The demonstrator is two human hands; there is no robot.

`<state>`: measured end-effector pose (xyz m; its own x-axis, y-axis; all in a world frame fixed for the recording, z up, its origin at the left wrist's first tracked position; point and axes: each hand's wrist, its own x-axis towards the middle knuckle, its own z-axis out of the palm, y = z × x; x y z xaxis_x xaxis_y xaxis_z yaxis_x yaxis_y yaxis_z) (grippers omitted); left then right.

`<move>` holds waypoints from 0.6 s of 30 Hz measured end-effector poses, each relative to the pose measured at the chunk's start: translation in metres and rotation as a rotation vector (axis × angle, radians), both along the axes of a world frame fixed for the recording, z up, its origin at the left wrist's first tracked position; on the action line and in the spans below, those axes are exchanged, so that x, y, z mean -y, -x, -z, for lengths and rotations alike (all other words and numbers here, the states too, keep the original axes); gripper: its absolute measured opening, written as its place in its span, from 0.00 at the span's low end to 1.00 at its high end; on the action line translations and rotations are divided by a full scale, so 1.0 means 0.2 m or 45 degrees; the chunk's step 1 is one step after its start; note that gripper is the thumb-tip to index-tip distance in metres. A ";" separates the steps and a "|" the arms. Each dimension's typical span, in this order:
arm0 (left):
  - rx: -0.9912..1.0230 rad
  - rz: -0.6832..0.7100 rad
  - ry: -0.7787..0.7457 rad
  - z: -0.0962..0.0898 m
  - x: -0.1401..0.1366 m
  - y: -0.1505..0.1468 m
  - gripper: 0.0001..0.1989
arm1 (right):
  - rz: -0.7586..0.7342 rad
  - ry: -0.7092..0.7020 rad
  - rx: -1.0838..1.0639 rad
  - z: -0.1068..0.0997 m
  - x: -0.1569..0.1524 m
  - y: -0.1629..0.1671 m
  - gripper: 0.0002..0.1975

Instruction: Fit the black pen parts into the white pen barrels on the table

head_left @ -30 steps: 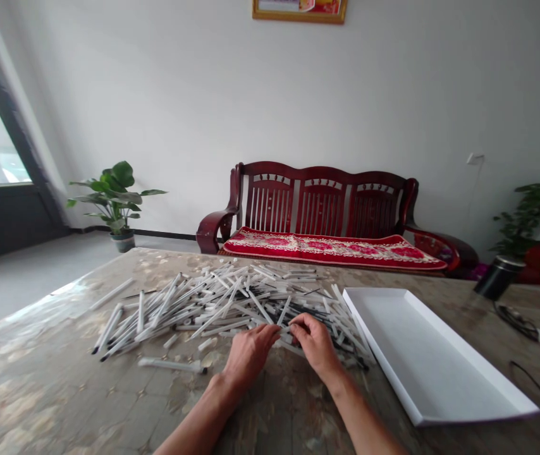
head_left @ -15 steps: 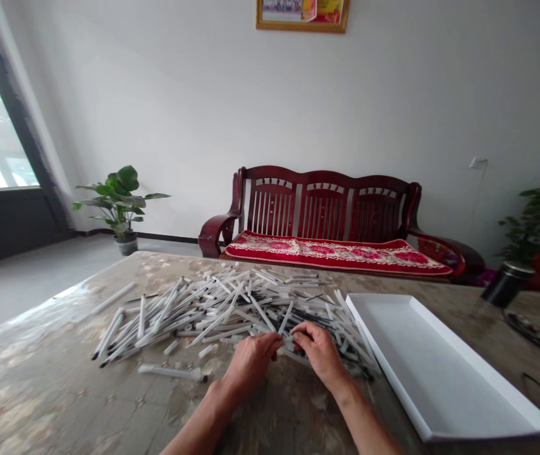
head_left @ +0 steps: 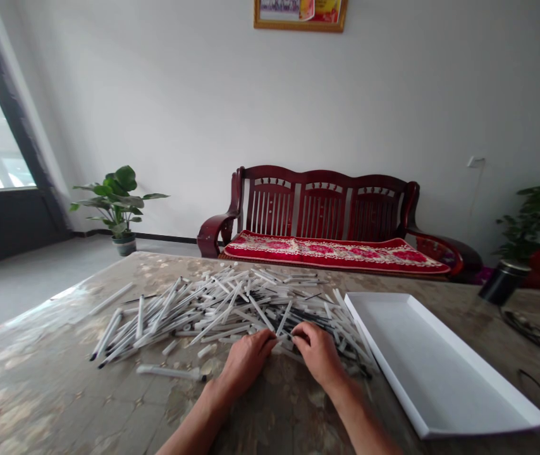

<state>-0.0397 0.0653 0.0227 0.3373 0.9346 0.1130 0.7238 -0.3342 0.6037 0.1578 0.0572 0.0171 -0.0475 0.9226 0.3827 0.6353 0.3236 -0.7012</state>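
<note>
A loose pile of white pen barrels [head_left: 213,319] with dark tips lies on the table, black thin pen parts [head_left: 301,314] mixed into its right side. At the pile's near edge, my left hand [head_left: 247,355] is closed in a pinch, seemingly on a small whitish pen part [head_left: 281,342]. Facing it from the right, my right hand [head_left: 316,351] also has its thumb and fingers pinched together; what they hold is too small and covered to make out. One white pen piece with a dark end [head_left: 170,372] lies apart, left of my left hand.
A shallow white box lid [head_left: 396,376] stands right of the pile on the patterned table [head_left: 109,411]. Farther right are a black cylinder [head_left: 504,282] and a dark cable [head_left: 526,328]. Behind the table stands a red wooden bench [head_left: 322,208].
My hands have drawn slightly apart, the left one shifting a little leftward. Both remain pinched over the near edge of the pile. The view has shifted very slightly.
</note>
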 end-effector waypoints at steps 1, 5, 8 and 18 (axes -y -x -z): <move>-0.013 0.011 -0.012 0.00 0.00 0.00 0.14 | 0.015 -0.012 0.044 0.00 0.00 0.00 0.07; -0.030 0.044 -0.033 0.01 0.01 -0.01 0.13 | 0.048 -0.048 0.089 0.00 0.01 0.00 0.10; -0.018 0.037 -0.031 0.01 0.01 -0.02 0.13 | 0.020 -0.032 0.085 -0.01 0.01 0.00 0.09; 0.049 0.041 -0.013 0.02 0.00 -0.02 0.12 | 0.039 0.030 -0.052 0.02 -0.01 0.01 0.07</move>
